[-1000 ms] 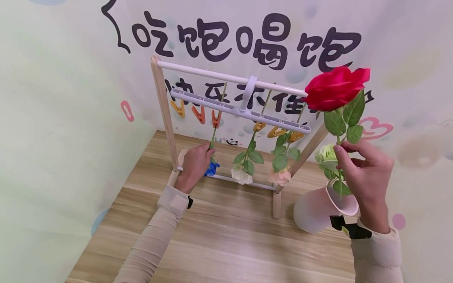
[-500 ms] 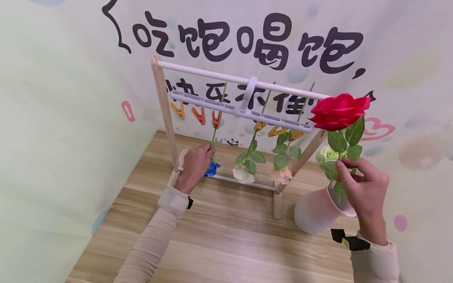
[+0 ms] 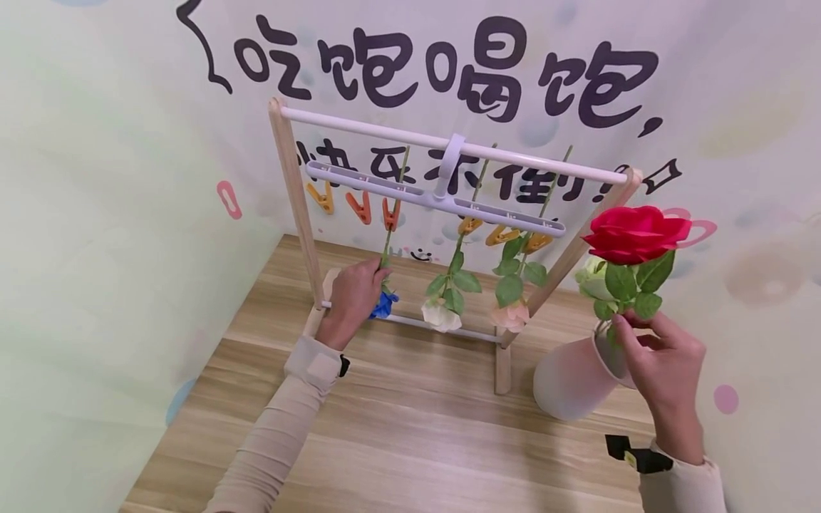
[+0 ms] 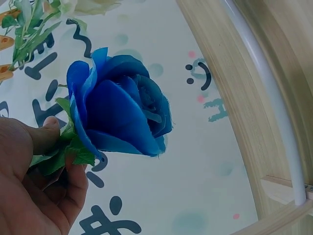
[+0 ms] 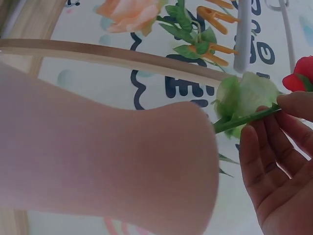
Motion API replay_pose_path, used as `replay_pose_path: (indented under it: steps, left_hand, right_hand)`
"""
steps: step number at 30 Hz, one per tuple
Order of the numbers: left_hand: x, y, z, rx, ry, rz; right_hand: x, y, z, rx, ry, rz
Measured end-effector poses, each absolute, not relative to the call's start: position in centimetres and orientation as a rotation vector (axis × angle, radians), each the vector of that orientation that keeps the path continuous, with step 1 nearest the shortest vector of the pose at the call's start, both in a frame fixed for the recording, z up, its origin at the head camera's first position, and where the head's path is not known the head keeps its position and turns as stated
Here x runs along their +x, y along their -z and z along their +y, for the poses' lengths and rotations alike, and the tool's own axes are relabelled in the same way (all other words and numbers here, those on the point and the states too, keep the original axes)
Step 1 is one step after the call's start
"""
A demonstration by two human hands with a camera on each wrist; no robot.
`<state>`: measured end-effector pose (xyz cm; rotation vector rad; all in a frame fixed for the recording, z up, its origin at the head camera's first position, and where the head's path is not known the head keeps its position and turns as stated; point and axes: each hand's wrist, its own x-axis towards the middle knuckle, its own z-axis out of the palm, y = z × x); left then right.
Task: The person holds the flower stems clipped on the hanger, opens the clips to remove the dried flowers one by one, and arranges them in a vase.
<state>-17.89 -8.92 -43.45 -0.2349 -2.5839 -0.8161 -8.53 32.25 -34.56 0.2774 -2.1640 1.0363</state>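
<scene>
My right hand [image 3: 663, 367] pinches the green stem of a red rose [image 3: 638, 235], upright over the mouth of a pink-and-white vase [image 3: 571, 381]. In the right wrist view the stem [image 5: 247, 119] runs from the fingers down to the vase's rim. A pale green rose [image 5: 249, 95] stands in the vase behind it. My left hand [image 3: 353, 296] pinches a blue rose [image 4: 120, 105] just below its bloom, where green leaves show. That rose hangs head down, its stem clipped by an orange-red clothespin [image 3: 390, 214] on the hanger.
A lilac clip hanger [image 3: 378, 187] hangs from the white top bar of a wooden rack [image 3: 293, 178]. A white rose [image 3: 441, 315] and a peach rose [image 3: 511, 315] hang head down from yellow-orange clips. Other clips hold nothing. A lettered wall stands behind the wooden table [image 3: 410, 427].
My right hand has lowered the red rose, and its stem has gone down into the vase mouth. The left hand stays on the blue rose.
</scene>
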Motion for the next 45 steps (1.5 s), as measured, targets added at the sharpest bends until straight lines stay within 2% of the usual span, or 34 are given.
replay_pose_path:
  steps: [10, 25, 45]
  left_hand:
    - [-18.0, 43.6, -8.8, -0.238, 0.824, -2.577]
    - [-18.0, 43.4, -8.7, -0.248, 0.823, -2.576]
    - [-18.0, 43.5, -8.7, -0.239, 0.813, -2.579]
  right_hand:
    - [-8.5, 36.6, 33.6, 0.329, -0.894, -2.231]
    - [-8.0, 36.8, 34.6, 0.064, -0.693, -2.684]
    - [-7.4, 36.3, 35.4, 0.162, -0.666, -2.802]
